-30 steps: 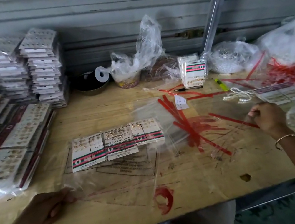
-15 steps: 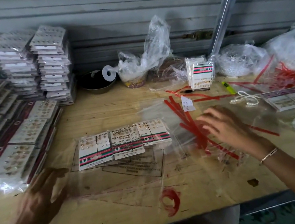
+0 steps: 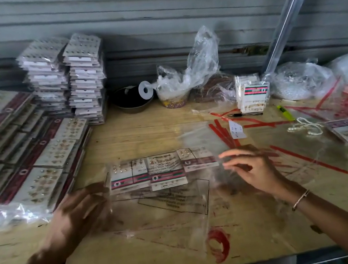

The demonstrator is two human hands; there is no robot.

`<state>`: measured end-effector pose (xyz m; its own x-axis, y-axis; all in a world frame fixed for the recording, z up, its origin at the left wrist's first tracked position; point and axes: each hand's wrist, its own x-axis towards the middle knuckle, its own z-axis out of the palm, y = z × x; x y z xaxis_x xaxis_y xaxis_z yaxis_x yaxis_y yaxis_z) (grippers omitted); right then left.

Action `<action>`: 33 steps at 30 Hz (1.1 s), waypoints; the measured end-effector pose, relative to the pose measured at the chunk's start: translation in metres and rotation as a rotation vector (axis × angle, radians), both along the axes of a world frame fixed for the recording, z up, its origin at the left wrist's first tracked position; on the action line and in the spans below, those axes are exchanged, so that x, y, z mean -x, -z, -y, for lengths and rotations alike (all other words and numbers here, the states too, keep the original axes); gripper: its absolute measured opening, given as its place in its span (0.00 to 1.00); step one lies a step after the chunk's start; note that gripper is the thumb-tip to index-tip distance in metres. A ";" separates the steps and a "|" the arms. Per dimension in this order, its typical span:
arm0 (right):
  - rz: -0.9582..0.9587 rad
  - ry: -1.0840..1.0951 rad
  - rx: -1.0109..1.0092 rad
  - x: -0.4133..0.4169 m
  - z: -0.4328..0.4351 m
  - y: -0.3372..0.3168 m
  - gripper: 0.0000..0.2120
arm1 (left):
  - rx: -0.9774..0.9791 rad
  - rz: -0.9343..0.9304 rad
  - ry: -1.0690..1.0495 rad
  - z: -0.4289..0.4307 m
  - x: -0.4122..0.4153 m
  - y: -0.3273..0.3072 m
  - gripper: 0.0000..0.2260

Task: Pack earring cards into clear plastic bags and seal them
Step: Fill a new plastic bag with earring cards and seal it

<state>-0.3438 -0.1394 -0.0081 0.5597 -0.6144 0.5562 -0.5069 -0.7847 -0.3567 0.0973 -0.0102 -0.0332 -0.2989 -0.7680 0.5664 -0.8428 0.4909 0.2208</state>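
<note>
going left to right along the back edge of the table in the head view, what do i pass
tall stacks of bagged cards → dark bowl → cup stuffed with clear plastic → upright earring cards → crumpled clear bag

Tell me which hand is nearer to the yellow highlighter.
Right. The right hand is in front of the yellow highlighter and a little to its left. The left hand is far across the table, by the left end of the earring cards.
</note>
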 end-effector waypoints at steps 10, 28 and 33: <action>0.647 -0.051 -0.482 -0.047 0.030 -0.078 0.02 | 0.031 -0.896 -0.066 0.046 0.000 -0.058 0.04; 0.739 0.005 -0.695 -0.054 0.004 -0.032 0.14 | -0.050 -1.065 -0.107 0.029 0.023 -0.034 0.05; 0.740 0.068 -0.693 -0.049 0.005 -0.021 0.06 | -0.071 -1.199 -0.096 0.028 0.026 -0.030 0.08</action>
<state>-0.2945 -0.1444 0.0129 0.1709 -0.9508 0.2583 -0.0105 -0.2639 -0.9645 0.0714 -0.0379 -0.0032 0.4488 -0.7989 0.4005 -0.1157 0.3924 0.9125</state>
